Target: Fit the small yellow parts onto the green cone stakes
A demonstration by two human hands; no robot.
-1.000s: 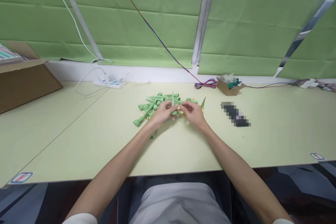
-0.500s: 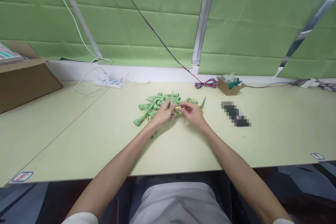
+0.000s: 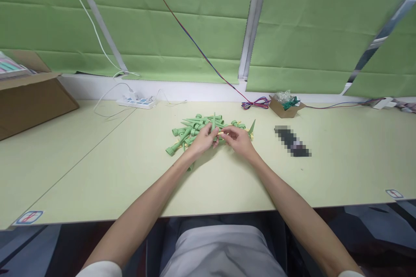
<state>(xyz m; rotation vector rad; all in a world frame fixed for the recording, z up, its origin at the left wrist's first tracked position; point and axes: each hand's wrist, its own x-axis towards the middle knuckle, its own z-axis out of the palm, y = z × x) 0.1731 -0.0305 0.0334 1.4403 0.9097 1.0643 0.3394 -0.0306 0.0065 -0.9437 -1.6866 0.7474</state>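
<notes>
My left hand (image 3: 204,137) is closed around a green plastic watering spike (image 3: 213,122), its pointed end sticking up past the thumb. A small yellow plastic piece (image 3: 220,133) is pinched in the fingertips of my right hand (image 3: 238,138), its inner end against the spike. The fingers hide the spot where the two parts meet. Around and behind both hands lies a pile of similar green spikes (image 3: 182,143) with wide ribbed ends, and bits of yellow show among them.
On the right are a small cardboard box (image 3: 282,110) with clear and green plastic, and a pixelated dark object (image 3: 291,141). Coiled wire (image 3: 256,103) and a white power strip (image 3: 138,102) lie along the back. A large carton (image 3: 32,104) stands at left on the table (image 3: 130,173).
Almost nothing differs. Both hands keep their hold at the same place, and the whole view has shifted very slightly.
</notes>
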